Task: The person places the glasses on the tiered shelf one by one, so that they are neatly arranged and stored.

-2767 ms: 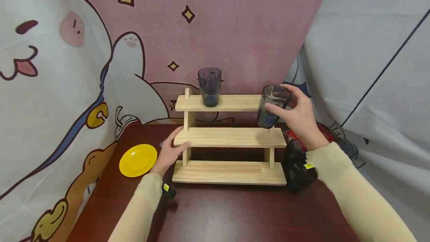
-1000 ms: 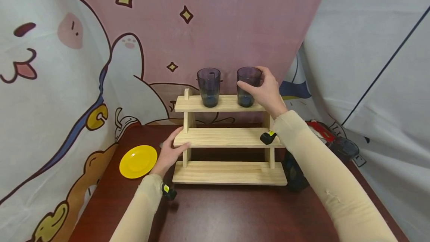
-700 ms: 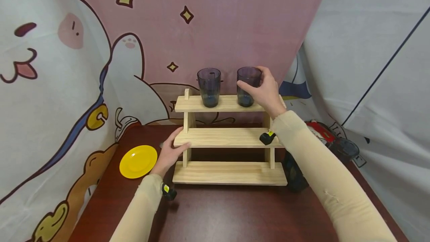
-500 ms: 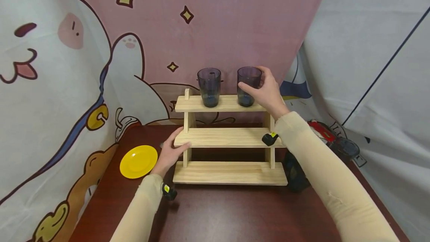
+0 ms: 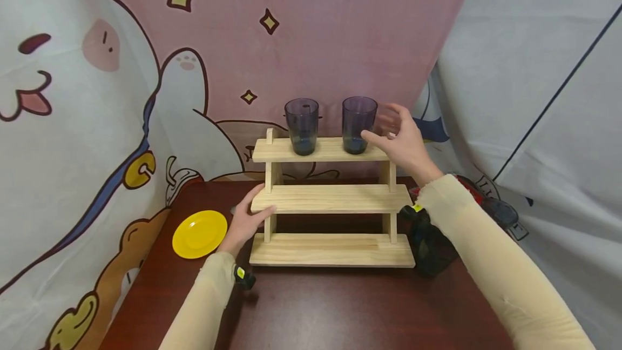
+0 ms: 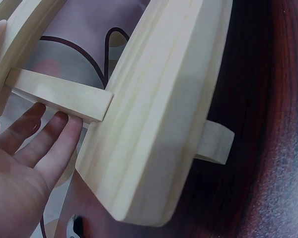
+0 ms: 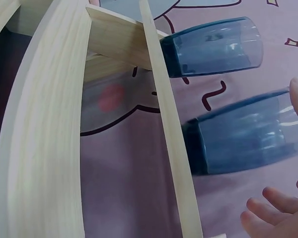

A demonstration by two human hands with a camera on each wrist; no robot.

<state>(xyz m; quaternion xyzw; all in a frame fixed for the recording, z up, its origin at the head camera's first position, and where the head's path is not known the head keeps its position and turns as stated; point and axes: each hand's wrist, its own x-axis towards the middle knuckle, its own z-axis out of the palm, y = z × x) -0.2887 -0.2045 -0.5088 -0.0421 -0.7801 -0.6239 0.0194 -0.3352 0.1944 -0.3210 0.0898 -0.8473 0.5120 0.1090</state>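
A three-tier wooden display shelf (image 5: 332, 199) stands on the table. My left hand (image 5: 242, 224) grips the left end of its middle tier, thumb on the front edge. In the left wrist view, the fingers (image 6: 57, 144) of that hand lie against a wooden upright. Two dark translucent tumblers stand upright on the top tier: a left tumbler (image 5: 302, 123) and a right tumbler (image 5: 357, 123). Just right of the second one is my right hand (image 5: 408, 145), fingers spread and holding nothing. Its thumb overlaps the tumbler's side in the head view; the right wrist view shows the fingers apart from the glass.
A yellow plate (image 5: 199, 234) lies on the dark red table (image 5: 340, 307), left of the shelf. A dark object (image 5: 430, 247) sits by the shelf's right end, partly behind the right sleeve (image 5: 491, 247). A printed cloth (image 5: 369, 31) hangs behind.
My right hand carried the second tumbler left onto the top tier, held it there, then let go and drew back to the right. The left hand stays on the shelf.
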